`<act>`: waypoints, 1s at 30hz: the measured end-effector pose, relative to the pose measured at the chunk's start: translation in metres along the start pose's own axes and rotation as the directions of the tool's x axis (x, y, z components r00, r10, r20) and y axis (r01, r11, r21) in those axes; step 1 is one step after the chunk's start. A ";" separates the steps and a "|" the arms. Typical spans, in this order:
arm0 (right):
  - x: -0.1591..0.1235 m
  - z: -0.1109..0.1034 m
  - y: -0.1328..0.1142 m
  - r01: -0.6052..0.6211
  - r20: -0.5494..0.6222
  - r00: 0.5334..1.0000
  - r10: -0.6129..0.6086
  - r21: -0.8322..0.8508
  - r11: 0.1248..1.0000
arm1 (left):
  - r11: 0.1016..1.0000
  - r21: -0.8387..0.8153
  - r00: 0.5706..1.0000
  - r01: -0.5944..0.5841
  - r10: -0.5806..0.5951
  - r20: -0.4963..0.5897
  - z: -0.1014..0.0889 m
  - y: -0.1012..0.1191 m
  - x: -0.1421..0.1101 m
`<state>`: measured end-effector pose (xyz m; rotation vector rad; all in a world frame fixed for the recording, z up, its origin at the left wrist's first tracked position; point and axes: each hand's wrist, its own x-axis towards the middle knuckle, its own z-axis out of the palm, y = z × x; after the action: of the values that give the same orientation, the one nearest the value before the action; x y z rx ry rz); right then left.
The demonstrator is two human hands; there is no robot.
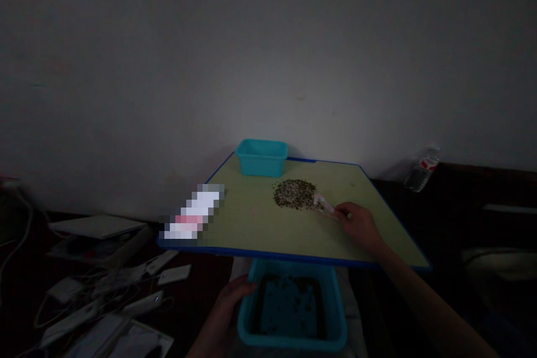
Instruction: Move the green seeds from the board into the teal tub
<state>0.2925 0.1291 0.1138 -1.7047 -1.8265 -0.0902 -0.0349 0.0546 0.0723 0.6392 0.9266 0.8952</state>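
Grey wall (268, 56) is being seen dimly across the upper half of the frame, with a pale, blue-edged table (251, 229) being set against it. Right of centre on the table, a pile of seeds (293, 193) is being met at its right edge by a pale tool (324, 204), which is being pinched between the thumb and fingers of the right hand (358, 226). At bottom centre, a blue tub (291, 342) is being held at its left side by the left hand (235, 293), thumb at the rim, other fingers being hidden. Some dark bits are being contained there, so the work is being judged partly done, with plenty being left on the table. Dark and pale grains are being mixed in a thin, rounded spread, strays being scattered around its edges.
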 end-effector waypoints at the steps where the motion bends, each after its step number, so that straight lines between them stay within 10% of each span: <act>1: 0.000 0.000 -0.001 0.002 -0.005 1.000 -0.003 -0.003 1.000 | 1.000 -0.001 1.000 0.006 -0.006 -0.013 0.001 0.001 0.000; 30: 0.006 0.007 -0.011 0.057 -0.005 0.998 -0.057 0.042 0.998 | 1.000 -0.008 0.999 -0.008 0.008 -0.045 -0.002 0.001 0.000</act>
<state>0.2797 0.1354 0.1150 -1.6233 -1.8620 -0.0782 -0.0371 0.0552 0.0726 0.6183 0.9611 0.9235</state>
